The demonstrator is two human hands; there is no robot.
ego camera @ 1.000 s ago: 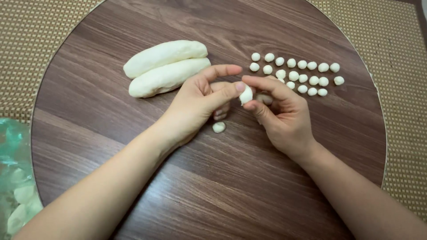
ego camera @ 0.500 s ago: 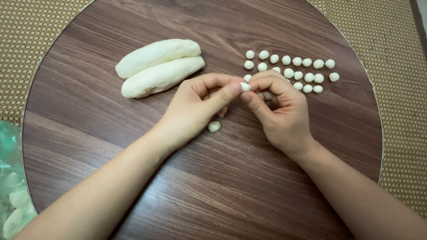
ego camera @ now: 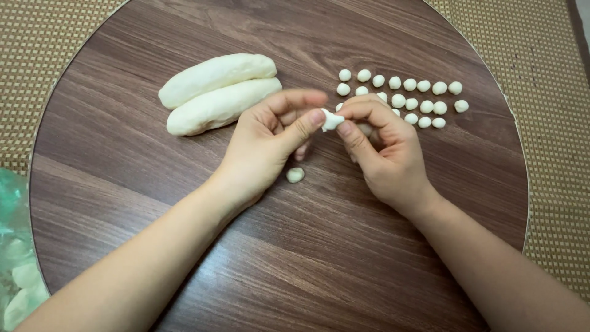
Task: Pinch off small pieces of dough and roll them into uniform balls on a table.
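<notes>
Pinching a small dough piece (ego camera: 332,119) between both hands over the round worktop (ego camera: 184,246): left hand (ego camera: 270,144) grips it with thumb and forefinger, right hand (ego camera: 384,150) likewise, both grips pressed together on it. Done so far: a cluster of small dough balls (ego camera: 402,98) at 1 o'clock of the hands, plus one loose ball (ego camera: 295,175) at 6 o'clock. Left, by my read: two long dough logs (ego camera: 215,92) at 10 o'clock, uncut.

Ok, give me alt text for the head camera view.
Two hands, left hand and right hand, pinch a small dough piece over a round wooden table. Two dough logs lie left, rows of dough balls right.
</notes>
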